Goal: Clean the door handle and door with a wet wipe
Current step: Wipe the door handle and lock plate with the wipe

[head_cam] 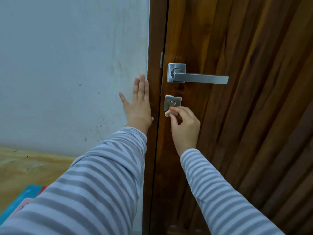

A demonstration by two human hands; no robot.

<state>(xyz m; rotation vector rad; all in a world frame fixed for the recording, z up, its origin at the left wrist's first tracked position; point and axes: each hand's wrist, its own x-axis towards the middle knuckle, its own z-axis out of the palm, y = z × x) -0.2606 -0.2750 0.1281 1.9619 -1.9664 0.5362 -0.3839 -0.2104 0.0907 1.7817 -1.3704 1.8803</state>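
Nearest are two arms in grey-and-white striped sleeves (94, 175), reaching forward from the bottom of the view. Low on the left a patch of yellowish floor (25, 167) shows, with a blue and pink mat (22, 199) at its near corner.

Further in, the left hand (139, 106) lies flat with its fingers straight and together and the thumb spread out to the left. It rests on the pale wall (67, 65), right at the edge of the dark wooden door frame (153, 82). The wall around it is scuffed and speckled with small dark marks.

To the right, the right hand (185, 126) has its fingers curled and pinches a small crumpled wet wipe (168, 113) between thumb and fingertips. The wipe is pressed against the lower edge of the square metal lock plate (172, 102), just beneath the keyhole. Only a little of the wipe shows past the fingers, at the plate's lower left corner.

Above the lock plate, apart from both hands, sits the brushed metal door handle (199, 78). Its lever lies level and points to the right from a square rose.

Both fittings are mounted near the left edge of the brown wooden door (254, 99), whose grain runs in slanted streaks across the right half of the view. The door appears closed against the frame, with a thin dark gap between them.
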